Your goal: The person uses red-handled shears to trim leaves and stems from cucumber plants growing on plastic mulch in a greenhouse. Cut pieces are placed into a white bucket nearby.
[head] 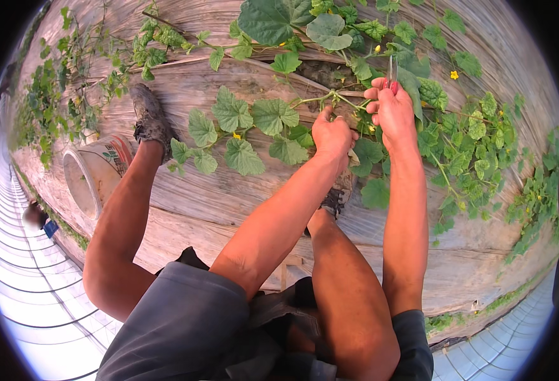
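My right hand (pixel 391 112) is closed round the red handles of a small cutting tool (pixel 393 71), likely snips, whose metal blades point up and away from me. To its left, my left hand (pixel 334 133) reaches a green vine stem (pixel 315 99) near a node, its index finger at the stem; whether the fingers pinch it cannot be told. A small pale, withered leaf piece (pixel 353 158) shows by the underside of that hand. Broad lobed leaves (pixel 274 116) spread leftward along the vine, with a yellow flower (pixel 236 136) among them.
A white plastic bucket (pixel 82 181) lies tipped beside my left leg. Muddy shoes (pixel 152 112) stand on the plastic ground sheet (pixel 203 200). More vines (pixel 470 143) grow at right, far left and above. A person (pixel 34 216) is at the far left, near the ribbed greenhouse cover (pixel 37 285).
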The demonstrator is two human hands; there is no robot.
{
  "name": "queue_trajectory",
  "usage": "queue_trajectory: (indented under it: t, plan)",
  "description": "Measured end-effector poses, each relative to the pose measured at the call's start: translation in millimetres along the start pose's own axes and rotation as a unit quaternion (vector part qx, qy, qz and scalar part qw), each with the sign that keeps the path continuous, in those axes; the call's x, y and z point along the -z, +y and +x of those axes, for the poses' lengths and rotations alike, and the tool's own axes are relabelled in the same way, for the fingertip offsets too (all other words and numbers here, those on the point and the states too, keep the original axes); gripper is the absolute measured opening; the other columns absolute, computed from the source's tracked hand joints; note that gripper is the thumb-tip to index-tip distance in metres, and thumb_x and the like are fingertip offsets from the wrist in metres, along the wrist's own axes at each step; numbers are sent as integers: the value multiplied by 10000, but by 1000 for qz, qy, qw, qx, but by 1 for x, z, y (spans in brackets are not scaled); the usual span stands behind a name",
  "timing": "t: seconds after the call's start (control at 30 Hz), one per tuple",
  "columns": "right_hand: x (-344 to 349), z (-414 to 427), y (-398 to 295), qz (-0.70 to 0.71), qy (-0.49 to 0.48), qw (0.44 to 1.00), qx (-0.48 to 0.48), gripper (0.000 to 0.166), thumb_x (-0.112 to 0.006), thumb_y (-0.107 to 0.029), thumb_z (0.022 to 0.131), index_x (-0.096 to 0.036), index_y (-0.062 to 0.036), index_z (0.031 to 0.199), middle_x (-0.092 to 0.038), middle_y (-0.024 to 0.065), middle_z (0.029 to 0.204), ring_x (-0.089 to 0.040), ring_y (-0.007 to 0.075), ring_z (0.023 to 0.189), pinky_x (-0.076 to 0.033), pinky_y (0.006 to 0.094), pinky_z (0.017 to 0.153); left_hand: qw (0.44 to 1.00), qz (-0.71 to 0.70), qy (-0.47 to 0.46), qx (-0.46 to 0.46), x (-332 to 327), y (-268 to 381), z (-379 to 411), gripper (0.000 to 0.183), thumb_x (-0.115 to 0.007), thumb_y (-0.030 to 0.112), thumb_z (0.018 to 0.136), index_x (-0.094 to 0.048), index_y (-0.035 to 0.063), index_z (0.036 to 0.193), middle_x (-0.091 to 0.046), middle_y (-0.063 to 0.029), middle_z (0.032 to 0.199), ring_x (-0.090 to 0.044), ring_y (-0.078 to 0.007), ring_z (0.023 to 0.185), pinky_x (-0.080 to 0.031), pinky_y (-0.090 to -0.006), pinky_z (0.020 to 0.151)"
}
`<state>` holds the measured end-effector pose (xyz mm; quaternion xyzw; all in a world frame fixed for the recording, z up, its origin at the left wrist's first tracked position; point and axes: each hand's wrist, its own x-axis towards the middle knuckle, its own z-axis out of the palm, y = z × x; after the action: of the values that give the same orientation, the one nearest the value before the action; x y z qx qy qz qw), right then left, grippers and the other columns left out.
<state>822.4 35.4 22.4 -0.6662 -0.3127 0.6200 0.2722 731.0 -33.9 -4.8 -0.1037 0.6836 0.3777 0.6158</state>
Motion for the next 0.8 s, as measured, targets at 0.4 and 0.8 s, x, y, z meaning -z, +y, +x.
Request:
queue_trajectory:
  t: [0.4,0.8]
  plan:
    - [5,-3,0,6,-26,1000,11,248,-389,-116,932,-549,-30,1100,-609,52,910,-516,73,639,-389,219,504,986,-162,31,25,-21,9,37,131,-460,178,1006,-529,67,1020,-527,-29,750,-494,-141,524,-358,-296,429]
    - [8,-3,-2,20,-15,1000,16,264,-397,-110,894,-587,-8,1047,-633,77,885,-552,118,637,-443,279,591,998,-57,23,-15,-13,2,41,164,-484,191,1011,-535,60,926,-573,-32,779,-500,-130,565,-381,-282,457]
